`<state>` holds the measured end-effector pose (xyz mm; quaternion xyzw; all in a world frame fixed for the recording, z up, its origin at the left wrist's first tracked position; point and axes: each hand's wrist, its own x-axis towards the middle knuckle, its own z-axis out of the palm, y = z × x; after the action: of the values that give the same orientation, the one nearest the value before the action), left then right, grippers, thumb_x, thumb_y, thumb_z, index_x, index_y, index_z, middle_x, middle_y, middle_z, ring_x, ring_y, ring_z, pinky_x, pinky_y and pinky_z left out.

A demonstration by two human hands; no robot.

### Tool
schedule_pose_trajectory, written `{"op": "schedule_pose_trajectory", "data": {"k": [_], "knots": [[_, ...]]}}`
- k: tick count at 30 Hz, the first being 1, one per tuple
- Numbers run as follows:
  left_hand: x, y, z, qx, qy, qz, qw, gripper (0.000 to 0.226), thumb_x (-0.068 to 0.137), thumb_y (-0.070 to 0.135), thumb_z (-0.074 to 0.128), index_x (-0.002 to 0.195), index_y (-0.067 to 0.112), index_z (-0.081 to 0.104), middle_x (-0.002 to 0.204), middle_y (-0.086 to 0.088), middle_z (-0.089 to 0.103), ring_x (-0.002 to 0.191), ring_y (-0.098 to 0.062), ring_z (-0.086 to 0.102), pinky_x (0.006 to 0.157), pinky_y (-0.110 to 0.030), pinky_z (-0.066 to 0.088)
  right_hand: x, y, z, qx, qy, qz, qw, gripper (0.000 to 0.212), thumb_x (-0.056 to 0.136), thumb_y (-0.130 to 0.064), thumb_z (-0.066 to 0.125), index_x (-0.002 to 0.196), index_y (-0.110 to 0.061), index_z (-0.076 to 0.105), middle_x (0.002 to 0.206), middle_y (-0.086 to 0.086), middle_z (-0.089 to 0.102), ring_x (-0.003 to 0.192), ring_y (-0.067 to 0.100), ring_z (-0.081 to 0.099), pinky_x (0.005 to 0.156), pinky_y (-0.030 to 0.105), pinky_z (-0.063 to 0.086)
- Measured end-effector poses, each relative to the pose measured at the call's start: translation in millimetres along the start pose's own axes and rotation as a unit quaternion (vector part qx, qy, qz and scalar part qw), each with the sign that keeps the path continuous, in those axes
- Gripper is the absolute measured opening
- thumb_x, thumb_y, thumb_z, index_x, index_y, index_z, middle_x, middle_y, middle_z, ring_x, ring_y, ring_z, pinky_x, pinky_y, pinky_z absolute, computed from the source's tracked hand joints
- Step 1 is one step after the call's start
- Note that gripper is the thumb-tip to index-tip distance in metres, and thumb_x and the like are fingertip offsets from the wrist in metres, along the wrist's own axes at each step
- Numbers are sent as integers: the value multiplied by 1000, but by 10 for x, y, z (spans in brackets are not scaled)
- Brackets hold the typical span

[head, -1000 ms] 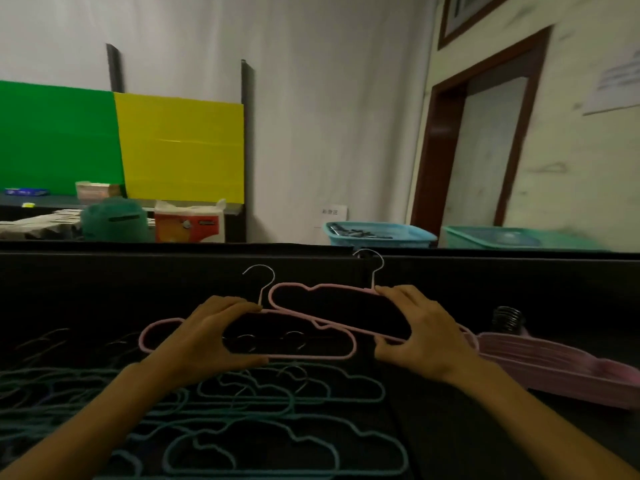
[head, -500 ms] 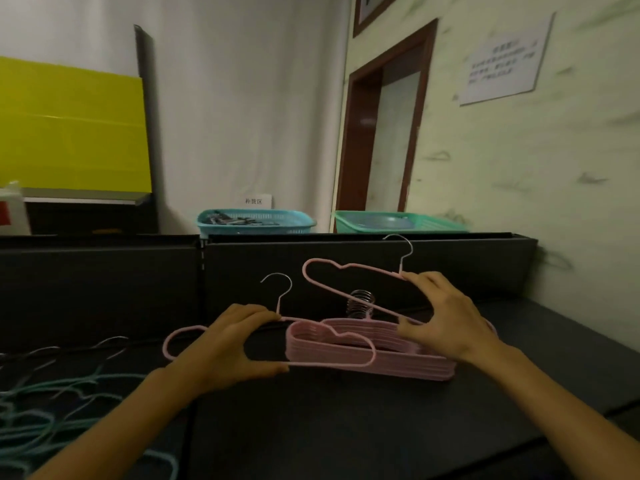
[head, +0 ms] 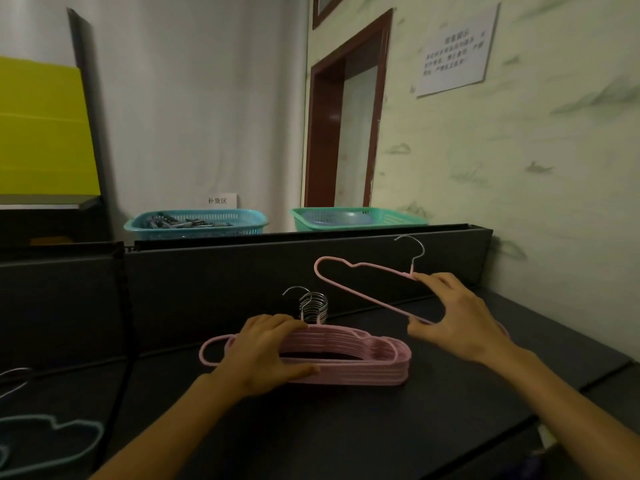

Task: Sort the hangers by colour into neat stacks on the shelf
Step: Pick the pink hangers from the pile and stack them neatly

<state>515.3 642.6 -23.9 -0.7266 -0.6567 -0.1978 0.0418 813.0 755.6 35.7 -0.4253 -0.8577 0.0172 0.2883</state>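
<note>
On the dark shelf [head: 346, 427], stack of pink cloud-shaped plastic hangers [head: 363, 358], left hand [head: 266, 355] gripped its top hanger, right hand [head: 457, 320] pinched a lone pink hanger [head: 360, 282] raised above, teal hanger [head: 52, 438] lay far left.

Stuff you can't really make out

Teal hanger [head: 52, 441] is cut off at the left edge, the wall notice [head: 455, 53] is too blurry to read, and the left hand [head: 266, 355] hides part of the pink stack [head: 363, 362].

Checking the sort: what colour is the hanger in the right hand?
Pink hanger, metal hook; head view.
</note>
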Motion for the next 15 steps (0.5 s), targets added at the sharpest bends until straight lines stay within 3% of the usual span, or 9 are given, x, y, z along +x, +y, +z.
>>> {"op": "schedule_pose_trajectory", "data": {"k": [8, 15], "knots": [[195, 68, 123, -2, 6, -2, 1000, 112, 48, 98, 10, 139, 37, 35, 141, 12, 40, 129, -6, 35, 107, -26, 18, -23, 230, -41, -18, -6, -4, 1000, 84, 71, -47, 74, 144, -28, 36, 135, -5, 39, 113, 20, 50, 93, 32, 43], [258, 34, 148, -14, -6, -3, 1000, 106, 51, 96, 18, 139, 38, 35, 141, 12, 40, 129, -5, 34, 107, -25, 18, 6, 289, 13, -1, -9, -9, 1000, 86, 72, -46, 74, 146, -27, 33, 135, -6, 41, 112, 17, 50, 95, 32, 42]]}}
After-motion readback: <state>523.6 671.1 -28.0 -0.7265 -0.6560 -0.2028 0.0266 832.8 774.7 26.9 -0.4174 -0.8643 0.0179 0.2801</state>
